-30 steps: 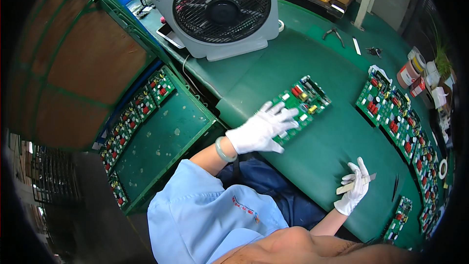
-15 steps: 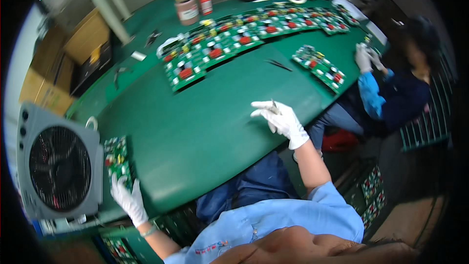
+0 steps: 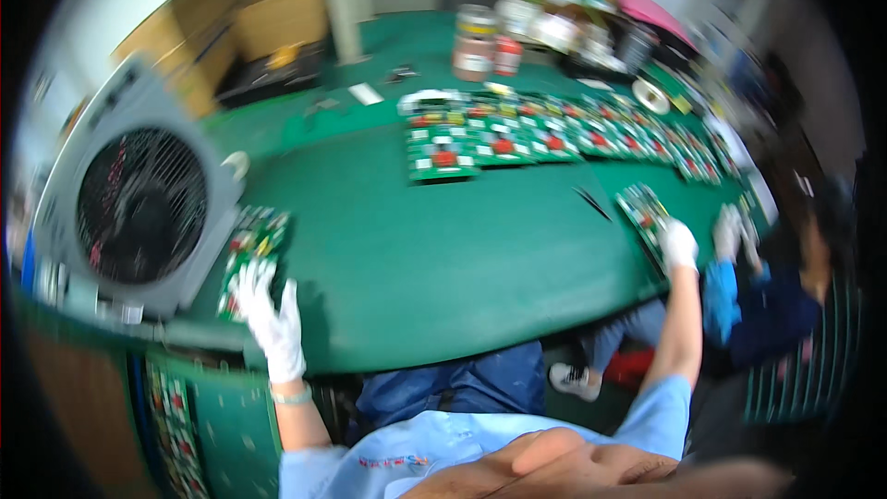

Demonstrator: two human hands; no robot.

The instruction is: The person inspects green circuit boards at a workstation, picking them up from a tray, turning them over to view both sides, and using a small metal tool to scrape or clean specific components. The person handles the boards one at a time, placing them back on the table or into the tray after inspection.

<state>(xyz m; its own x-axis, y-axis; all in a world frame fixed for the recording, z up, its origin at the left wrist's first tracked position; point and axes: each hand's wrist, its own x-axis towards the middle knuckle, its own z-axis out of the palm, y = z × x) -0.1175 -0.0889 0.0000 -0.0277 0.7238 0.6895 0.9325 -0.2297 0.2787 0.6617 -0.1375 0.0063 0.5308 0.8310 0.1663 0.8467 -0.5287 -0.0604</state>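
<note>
White gloves cover both my hands. My left hand (image 3: 271, 322) reaches over the near end of a green circuit board (image 3: 268, 233) beside the fan, its fingers stretched and the thumb apart; the fingertips seem to touch the board. Far to the right, my right hand (image 3: 678, 245) is at the near right edge of another circuit board (image 3: 639, 206) lying on the green table. Blur and the hand's back hide its fingers, so a grip cannot be made out. Dark tweezers (image 3: 592, 203) lie to the left of that board.
A grey box fan (image 3: 199, 249) stands at the left. Overlapping circuit boards (image 3: 502, 145) form a long row at the back of the green table (image 3: 443, 259). Behind them are a jar (image 3: 473, 46), a red bottle (image 3: 508, 55) and a tape roll (image 3: 650, 95). A co-worker's gloved hands (image 3: 729, 233) are at right.
My right hand has moved right, from over the table to the right-hand board. My left hand stays by the board near the fan. The whole view has turned.
</note>
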